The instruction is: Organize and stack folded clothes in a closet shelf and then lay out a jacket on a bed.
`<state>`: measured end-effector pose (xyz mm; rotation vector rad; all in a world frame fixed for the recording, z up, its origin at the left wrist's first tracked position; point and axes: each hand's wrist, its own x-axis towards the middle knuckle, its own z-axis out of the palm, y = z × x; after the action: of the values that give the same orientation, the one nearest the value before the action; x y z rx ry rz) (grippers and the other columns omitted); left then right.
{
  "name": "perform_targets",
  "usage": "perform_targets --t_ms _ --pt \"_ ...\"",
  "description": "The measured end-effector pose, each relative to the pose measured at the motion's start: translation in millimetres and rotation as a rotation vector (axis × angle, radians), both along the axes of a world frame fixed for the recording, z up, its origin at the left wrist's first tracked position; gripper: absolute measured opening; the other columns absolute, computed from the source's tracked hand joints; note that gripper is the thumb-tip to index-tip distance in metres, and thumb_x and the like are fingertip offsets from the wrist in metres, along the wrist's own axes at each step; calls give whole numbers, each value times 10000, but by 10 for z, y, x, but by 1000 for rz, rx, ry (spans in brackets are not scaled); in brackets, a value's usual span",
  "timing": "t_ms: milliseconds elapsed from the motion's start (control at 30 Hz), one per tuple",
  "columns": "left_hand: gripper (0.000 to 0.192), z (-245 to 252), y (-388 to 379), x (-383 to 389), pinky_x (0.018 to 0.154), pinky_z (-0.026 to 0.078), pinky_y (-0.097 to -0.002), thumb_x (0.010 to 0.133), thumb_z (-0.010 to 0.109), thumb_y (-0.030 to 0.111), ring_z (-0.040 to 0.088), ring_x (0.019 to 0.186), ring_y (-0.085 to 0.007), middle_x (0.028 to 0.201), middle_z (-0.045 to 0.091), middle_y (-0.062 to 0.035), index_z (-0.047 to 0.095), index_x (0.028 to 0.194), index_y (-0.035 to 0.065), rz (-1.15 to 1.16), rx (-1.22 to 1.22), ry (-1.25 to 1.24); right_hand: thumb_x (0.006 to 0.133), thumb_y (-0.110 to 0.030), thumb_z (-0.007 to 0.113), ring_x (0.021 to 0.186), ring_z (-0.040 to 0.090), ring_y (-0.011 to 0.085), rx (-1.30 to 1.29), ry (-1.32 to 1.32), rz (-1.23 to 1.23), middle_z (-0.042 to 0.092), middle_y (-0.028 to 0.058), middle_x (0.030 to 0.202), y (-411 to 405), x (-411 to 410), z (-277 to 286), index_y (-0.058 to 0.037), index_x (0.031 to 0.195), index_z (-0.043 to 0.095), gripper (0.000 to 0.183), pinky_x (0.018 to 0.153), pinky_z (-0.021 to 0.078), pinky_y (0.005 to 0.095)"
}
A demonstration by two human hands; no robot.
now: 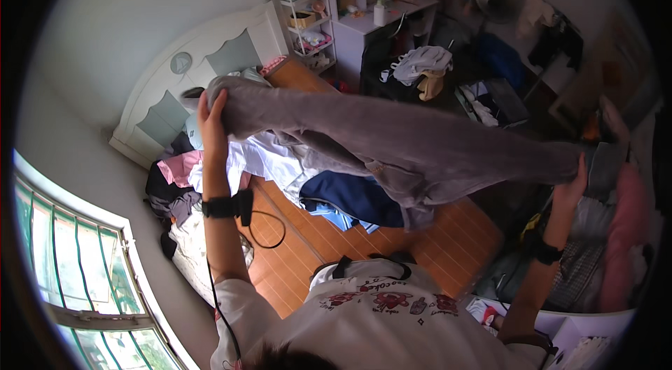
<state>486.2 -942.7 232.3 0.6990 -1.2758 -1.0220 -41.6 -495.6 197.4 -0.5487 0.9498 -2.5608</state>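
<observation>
A grey plush garment [388,133] is stretched sideways in front of me, spanning much of the view. My left hand [212,120] grips its left end, raised near the headboard. At the other end, my right hand [571,186] holds a narrowing part like a sleeve or leg. Small lettering shows on the cloth near the middle, and its lower folds hang down. Beneath it, a navy garment [352,196] with light-blue striped cloth [336,216] lies on the wood-toned bed surface [283,265]. White clothing [257,160] is heaped beside these, partly hidden by the grey garment.
A white headboard [157,81] stands at the far left, a barred window [79,249] nearer. Dark and pink clothes [181,168] pile along the wall side. Clothes crowd the right [577,265]. Beyond are a desk [362,23], a shelf trolley [310,28] and a grey backpack [422,63].
</observation>
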Motion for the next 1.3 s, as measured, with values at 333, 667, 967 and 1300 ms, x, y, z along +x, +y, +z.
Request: perform_targets --t_ms 333,667,967,1300 --pt "362 -2593 95 1524 670 458 -297 741 729 206 545 765 -140 836 605 -57 573 1017 32 -44 294 -974 776 -58 606 770 529 145 1123 143 -49 522 29 862 538 771 -2248 -75 958 525 200 710 439 265" --pt "585 -2776 1609 -426 783 477 -346 791 663 208 590 920 -224 1013 601 -153 390 1277 34 -887 287 -808 909 -300 525 1090 524 252 1201 664 947 493 203 1223 -914 2260 -2088 -17 1326 344 535 918 411 342" --pt "586 -2138 2224 -1017 939 385 -353 838 554 185 493 1117 -305 1233 487 -225 306 1325 -27 -1639 -19 -859 688 -209 654 895 617 321 1424 1305 1385 583 306 1013 -2100 2761 -2517 115 1206 437 648 728 493 374" --pt "489 -2744 1035 -207 860 455 -373 825 594 85 534 1061 -316 1189 508 -215 384 1261 14 -525 31 -969 666 79 449 795 622 206 957 914 934 635 185 828 -1991 2439 -1715 32 931 606 311 695 457 311"
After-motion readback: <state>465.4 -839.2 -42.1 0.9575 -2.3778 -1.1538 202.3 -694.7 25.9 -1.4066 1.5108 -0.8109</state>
